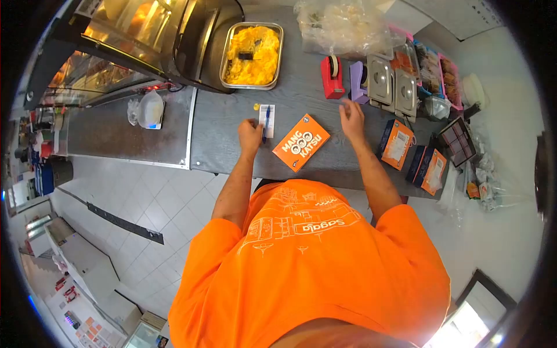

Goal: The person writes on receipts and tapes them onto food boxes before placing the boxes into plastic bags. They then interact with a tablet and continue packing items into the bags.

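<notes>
An orange box (301,142) printed "MANG KATSU" lies flat on the dark counter between my hands, apart from both. My left hand (250,137) rests at the left edge of a white paper slip (271,111), its fingers curled together. What they pinch, if anything, is too small to tell. Across the slip lies a blue pen (266,124). My right hand (352,120) reaches over the counter with fingers loosely apart and nothing visible in them. Just beyond its fingertips stand a purple tape dispenser (358,84) and a red tape dispenser (332,78).
A metal tray (281,69) of yellow food sits at the back, beside a glass display case (133,35). Lidded steel containers (380,81) stand at the right. More orange boxes (397,144) lie near the right end. A plastic bag (348,26) is at the back.
</notes>
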A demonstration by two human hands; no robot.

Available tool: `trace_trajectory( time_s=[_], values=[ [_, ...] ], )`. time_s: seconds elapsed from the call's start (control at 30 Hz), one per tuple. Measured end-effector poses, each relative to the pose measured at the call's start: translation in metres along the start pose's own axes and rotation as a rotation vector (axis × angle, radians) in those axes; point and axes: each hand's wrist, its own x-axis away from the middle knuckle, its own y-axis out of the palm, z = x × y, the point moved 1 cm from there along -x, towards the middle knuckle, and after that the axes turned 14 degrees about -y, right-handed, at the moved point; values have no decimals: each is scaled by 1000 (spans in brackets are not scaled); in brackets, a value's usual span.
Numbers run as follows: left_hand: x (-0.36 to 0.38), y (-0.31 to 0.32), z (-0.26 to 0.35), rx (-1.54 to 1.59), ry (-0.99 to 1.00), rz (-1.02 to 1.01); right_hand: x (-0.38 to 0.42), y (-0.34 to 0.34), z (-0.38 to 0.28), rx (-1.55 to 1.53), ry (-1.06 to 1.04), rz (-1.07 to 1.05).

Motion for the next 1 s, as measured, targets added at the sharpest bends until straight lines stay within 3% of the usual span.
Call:
trace_trajectory(
  time_s=[0.07, 0.13, 0.17, 0.23, 0.27, 0.3, 0.33, 0.37, 0.4, 0.43, 0.47, 0.5, 0.53, 0.57, 0.63, 0.67, 0.73, 0.77, 0.83, 0.87, 0.93, 1.0],
  values=[
    [0, 13, 14, -2, -10, -21, -30, 26, 29, 4, 56, 56],
    [13, 19, 35, 3, -20, 29, -39, 64, 88, 434, 10, 122],
    [16, 20, 37, 3, -18, 29, -48, 61, 77, 434, 10, 125],
    [19, 21, 36, 77, -115, -134, -71, 52, 45, -237, 811, -18],
    [12, 33, 13, 204, 18, -110, -71, 51, 47, -238, 810, -16],
    [15, 12, 24, 203, 23, -112, -68, 51, 57, -401, 817, 43],
    [20, -11, 35, 57, 93, -102, -65, 50, 66, -563, 820, 104],
    [23, -28, 44, -89, 164, -92, -55, 51, 74, -562, 819, 113],
    [19, -33, 38, -87, 169, -97, -40, 50, 79, -607, 644, 157],
    [16, -37, 33, 37, 197, -156, -31, 49, 85, -646, 465, 193],
    [16, -37, 29, 161, 220, -213, -27, 47, 88, -640, 465, 189],
    [26, -40, 40, 163, 211, -218, -21, 43, 88, -79, 250, 114],
    [40, -39, 54, 421, 171, -467, -12, 42, 86, 472, 21, 31],
    [53, -36, 67, 680, 131, -710, -7, 40, 82, 470, 23, 25],
    [71, -13, 71, 446, 214, -816, -14, 36, 72, 392, 470, -23],
    [73, -10, 78, 446, 218, -812, -18, 32, 59, 390, 466, -21],
    [82, -7, 84, 4, 90, -778, -16, 27, 25, -495, 809, -144],
    [83, -6, 85, 8, 89, -783, -13, 24, 18, -488, 811, -144],
    [88, -10, 84, 17, 234, -534, -7, 24, 3, -326, 264, -568],
    [89, -11, 82, 15, 228, -540, -1, 27, 1, -326, 272, -570],
    [83, -13, 83, -12, 207, -531, 5, 37, -6, -9, -132, -898],
    [81, -12, 83, -24, 221, -551, -3, 37, -51, 127, -69, -962]
  ],
)
